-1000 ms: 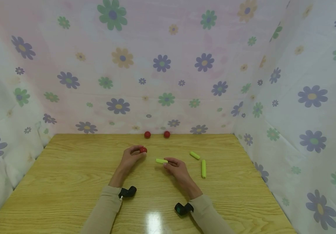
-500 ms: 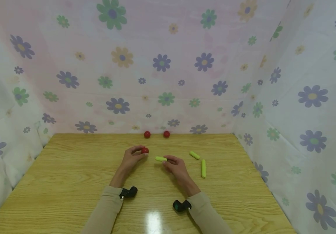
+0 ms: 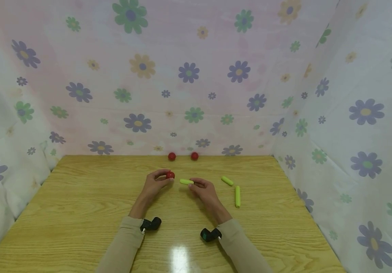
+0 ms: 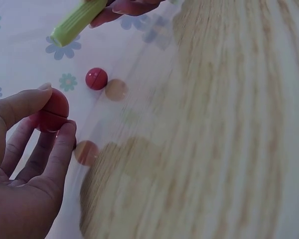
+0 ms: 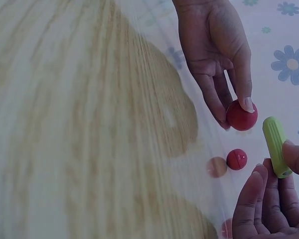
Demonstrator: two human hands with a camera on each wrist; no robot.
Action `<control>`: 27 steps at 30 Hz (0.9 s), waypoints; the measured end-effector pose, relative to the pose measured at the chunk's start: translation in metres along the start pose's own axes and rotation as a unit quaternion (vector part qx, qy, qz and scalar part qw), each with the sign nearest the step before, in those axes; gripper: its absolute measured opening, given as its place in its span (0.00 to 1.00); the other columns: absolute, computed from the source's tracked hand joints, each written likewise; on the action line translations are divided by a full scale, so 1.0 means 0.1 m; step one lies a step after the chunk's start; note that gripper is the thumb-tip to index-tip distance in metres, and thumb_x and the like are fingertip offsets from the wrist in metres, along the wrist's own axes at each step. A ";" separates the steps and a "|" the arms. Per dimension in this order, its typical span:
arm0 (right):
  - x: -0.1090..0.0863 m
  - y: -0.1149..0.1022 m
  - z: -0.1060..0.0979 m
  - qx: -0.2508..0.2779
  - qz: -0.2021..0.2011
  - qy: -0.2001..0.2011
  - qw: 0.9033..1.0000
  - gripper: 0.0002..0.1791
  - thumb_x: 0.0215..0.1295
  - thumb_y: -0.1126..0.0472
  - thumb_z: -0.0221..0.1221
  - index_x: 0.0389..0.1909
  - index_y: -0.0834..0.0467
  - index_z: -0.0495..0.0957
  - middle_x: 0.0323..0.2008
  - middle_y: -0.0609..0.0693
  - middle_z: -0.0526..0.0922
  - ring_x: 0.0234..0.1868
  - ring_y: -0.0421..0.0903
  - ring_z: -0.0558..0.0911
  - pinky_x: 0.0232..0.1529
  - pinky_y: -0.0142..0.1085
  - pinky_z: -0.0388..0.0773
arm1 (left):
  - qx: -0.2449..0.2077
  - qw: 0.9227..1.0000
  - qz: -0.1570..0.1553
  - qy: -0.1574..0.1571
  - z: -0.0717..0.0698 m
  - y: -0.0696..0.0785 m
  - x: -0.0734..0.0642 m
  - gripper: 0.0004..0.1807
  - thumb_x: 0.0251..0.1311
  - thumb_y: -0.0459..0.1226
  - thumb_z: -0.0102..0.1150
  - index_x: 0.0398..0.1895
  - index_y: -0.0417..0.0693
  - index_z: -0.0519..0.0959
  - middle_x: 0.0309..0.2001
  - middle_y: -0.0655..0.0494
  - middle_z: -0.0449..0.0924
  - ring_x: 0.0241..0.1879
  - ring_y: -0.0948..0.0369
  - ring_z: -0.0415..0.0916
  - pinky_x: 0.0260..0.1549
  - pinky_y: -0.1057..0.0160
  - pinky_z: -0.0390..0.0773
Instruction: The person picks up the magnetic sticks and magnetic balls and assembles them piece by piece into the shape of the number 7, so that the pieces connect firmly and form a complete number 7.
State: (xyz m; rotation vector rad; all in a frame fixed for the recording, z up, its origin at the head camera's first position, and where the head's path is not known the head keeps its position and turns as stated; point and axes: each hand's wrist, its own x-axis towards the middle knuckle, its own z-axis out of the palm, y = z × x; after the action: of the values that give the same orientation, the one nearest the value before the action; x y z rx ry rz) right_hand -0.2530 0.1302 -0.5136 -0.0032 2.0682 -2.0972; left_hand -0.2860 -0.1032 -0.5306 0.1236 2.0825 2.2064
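My left hand pinches a red ball between thumb and fingers, above the wooden table. A thin seam runs round the ball in the left wrist view. To the right of it, my right hand holds one end of a short yellow-green stick, whose free end points left toward the ball. In the right wrist view the stick looks ribbed, with a small hole in the end near the fingers. A narrow gap separates stick and ball.
Two more red balls, one on the left and one on the right, sit at the table's back edge. Right of my right hand lie a short green stick and a longer one. Flowered cloth encloses the table.
My right hand has moved the stick forward and slightly left. My left hand has shifted the ball a little to the right, so the two held things are closer together.
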 end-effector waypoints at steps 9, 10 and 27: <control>0.09 0.04 0.03 -0.008 0.002 0.001 1.000 0.22 0.71 0.61 0.64 0.62 0.65 0.78 0.49 0.54 0.85 0.45 0.41 0.84 0.47 0.36 0.83 | -0.002 1.000 0.003 0.002 0.02 0.00 0.01 0.28 0.63 0.29 0.68 0.66 0.34 0.74 0.62 0.38 0.76 0.57 0.50 0.81 0.49 0.64 0.84; 0.10 0.04 0.03 -0.010 0.001 0.003 1.000 0.22 0.71 0.61 0.64 0.62 0.65 0.78 0.49 0.54 0.85 0.44 0.41 0.84 0.47 0.36 0.83 | -0.001 1.000 0.004 0.002 0.02 0.00 0.02 0.28 0.63 0.29 0.68 0.66 0.34 0.74 0.62 0.38 0.76 0.57 0.50 0.81 0.49 0.64 0.83; 0.19 0.03 0.07 -0.007 -0.001 0.001 1.000 0.21 0.70 0.64 0.63 0.61 0.68 0.78 0.45 0.53 0.85 0.42 0.40 0.84 0.44 0.34 0.82 | 0.011 1.000 0.008 0.006 0.01 0.00 0.02 0.27 0.63 0.31 0.69 0.65 0.34 0.75 0.62 0.37 0.76 0.57 0.48 0.80 0.49 0.64 0.82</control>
State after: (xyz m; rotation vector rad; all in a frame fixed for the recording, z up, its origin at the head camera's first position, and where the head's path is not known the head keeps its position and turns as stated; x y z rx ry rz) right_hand -0.2701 0.1204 -0.5193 -0.0039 2.0854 -2.0837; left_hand -0.2879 -0.1017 -0.5310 0.1308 2.1204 2.1982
